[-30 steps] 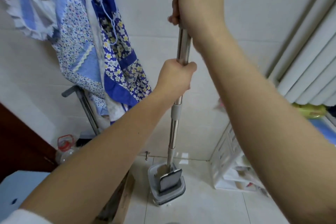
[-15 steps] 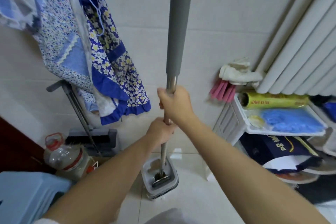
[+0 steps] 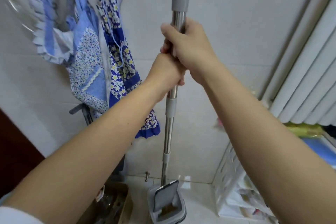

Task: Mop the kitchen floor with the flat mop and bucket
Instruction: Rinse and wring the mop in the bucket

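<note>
Gripping the mop pole (image 3: pixel 168 129), both hands (stacked, touching) above bucket (image 3: pixel 168 217).

The bucket (image 3: pixel 166 211) stands on the floor (image 3: pixel 198 205) against the tiled wall (image 3: pixel 227 60), hemmed in by a brown box (image 3: pixel 111 203) on its left and a white rack (image 3: pixel 234 183) on its right (narrow strips of bare floor between). Aprons (image 3: pixel 101 56) hang left of the mop pole (image 3: pixel 168 132); open wall lies to its right, up to the radiator (image 3: pixel 312 71).
</note>
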`<state>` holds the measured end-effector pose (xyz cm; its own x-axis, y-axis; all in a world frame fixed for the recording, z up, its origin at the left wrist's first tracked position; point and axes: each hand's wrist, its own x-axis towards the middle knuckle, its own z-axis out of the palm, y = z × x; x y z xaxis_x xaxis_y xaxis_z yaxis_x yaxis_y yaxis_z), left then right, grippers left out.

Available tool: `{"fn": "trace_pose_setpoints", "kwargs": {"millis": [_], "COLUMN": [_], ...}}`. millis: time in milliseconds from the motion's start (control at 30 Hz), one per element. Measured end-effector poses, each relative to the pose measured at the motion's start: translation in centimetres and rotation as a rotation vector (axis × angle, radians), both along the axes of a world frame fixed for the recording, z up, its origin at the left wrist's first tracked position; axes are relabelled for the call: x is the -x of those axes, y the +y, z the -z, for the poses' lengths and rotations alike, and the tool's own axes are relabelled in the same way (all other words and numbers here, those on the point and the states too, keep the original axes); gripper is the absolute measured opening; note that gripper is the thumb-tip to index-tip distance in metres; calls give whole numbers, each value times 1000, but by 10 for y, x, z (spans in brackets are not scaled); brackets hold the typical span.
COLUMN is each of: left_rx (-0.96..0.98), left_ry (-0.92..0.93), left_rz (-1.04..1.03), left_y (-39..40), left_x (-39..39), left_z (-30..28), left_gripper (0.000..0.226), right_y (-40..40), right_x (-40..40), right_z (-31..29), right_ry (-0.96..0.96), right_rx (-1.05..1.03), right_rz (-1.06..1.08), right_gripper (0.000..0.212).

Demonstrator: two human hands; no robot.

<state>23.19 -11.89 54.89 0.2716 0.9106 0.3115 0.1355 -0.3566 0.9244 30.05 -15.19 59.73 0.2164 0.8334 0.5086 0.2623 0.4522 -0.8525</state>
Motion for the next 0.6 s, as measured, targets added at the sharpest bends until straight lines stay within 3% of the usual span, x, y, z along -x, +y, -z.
{"fn": "trace_pose_setpoints", "kwargs": {"millis": [100, 200, 367, 600], "left_rx": [97, 160, 187, 215], "left_ry": [79, 142, -33, 34], "left_rz": [168, 173, 175, 151], "left_y": [-12, -15, -6, 1], "left_x": [11, 12, -1, -2], "left_z": [48, 85, 84, 117], "left_gripper": [16, 19, 12, 6], "right_y": [-4, -7, -11, 2], "right_x": [-6, -7, -2, -4], "right_z": [10, -12, -31, 9], "right_ry": [115, 161, 96, 142], "right_rx": [23, -49, -139, -88], "right_rz": [-14, -30, -19, 7], "right_gripper": [22, 22, 25, 25]}}
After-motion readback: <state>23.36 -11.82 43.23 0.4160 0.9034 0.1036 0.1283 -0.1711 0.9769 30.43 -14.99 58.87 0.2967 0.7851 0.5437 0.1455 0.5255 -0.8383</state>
